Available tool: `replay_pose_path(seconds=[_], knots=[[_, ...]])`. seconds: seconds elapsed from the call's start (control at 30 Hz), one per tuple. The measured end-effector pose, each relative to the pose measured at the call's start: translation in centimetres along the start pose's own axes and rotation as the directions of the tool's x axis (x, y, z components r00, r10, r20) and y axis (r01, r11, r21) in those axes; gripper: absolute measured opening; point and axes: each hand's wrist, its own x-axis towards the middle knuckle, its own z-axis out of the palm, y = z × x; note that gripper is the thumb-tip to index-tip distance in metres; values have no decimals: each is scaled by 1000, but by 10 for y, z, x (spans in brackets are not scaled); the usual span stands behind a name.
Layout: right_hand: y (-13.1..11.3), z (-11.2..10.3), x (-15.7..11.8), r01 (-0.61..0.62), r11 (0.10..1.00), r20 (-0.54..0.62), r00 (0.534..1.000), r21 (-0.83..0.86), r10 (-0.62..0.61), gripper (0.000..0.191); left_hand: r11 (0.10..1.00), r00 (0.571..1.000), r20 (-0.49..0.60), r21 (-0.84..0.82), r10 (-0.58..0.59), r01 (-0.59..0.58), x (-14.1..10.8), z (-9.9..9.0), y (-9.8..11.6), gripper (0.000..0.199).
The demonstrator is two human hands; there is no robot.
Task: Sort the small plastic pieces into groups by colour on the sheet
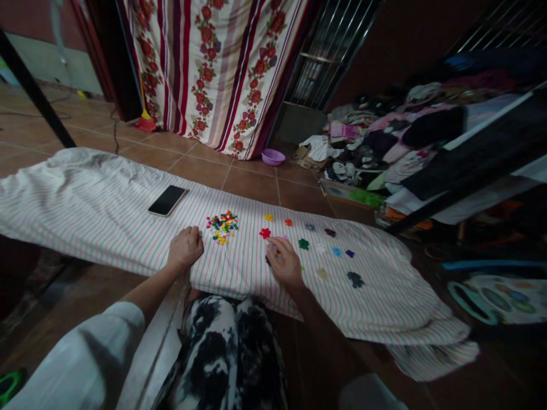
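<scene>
My left hand (186,248) is closed in a loose fist on the striped cloth (106,193); whatever it holds, if anything, is hidden. Just right of it lies a mixed pile of small coloured pieces (222,226), perhaps beads. My right hand (285,263) is low over the cloth with thumb and fingers drawn together; what is between them is too small to tell. Its fingertips are close to a small red pile (265,233). Around it are single-colour piles: yellow (268,217), orange (288,222), green (303,244), light blue (337,251), dark grey (355,279) and several others.
A phone (167,201) lies at the left on the cloth. Beyond, a flowered curtain (213,74) hangs above the tiled floor, with a purple basin (273,157) by it. Heaped clothes (384,131) fill the right side, and a dark pole (461,193) slants there.
</scene>
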Motion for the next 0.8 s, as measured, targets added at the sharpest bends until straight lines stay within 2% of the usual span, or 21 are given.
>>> replay_pose_path(seconds=[0.07,0.17,0.27,0.4,0.63,0.8], knots=[[-8,20,13,-12,999,75,997,49,8,28,1000,1000,-3,-15,3,-3,0,1,0,23],[-11,48,28,-17,999,137,990,37,11,29,1000,1000,3,-29,1,-1,1,2,-1,20],[-8,71,39,-26,999,180,983,-32,31,29,1000,1000,2,-27,4,-4,1,4,-1,18],[-3,94,49,-87,980,204,971,-178,123,24,999,1000,-11,-31,17,-17,2,6,-2,17],[0,115,63,-217,923,231,927,-317,297,16,999,1000,4,-39,22,-22,3,6,-2,17],[-6,116,64,-239,903,234,913,-358,334,13,999,1000,0,-39,18,-18,2,7,-2,16]])
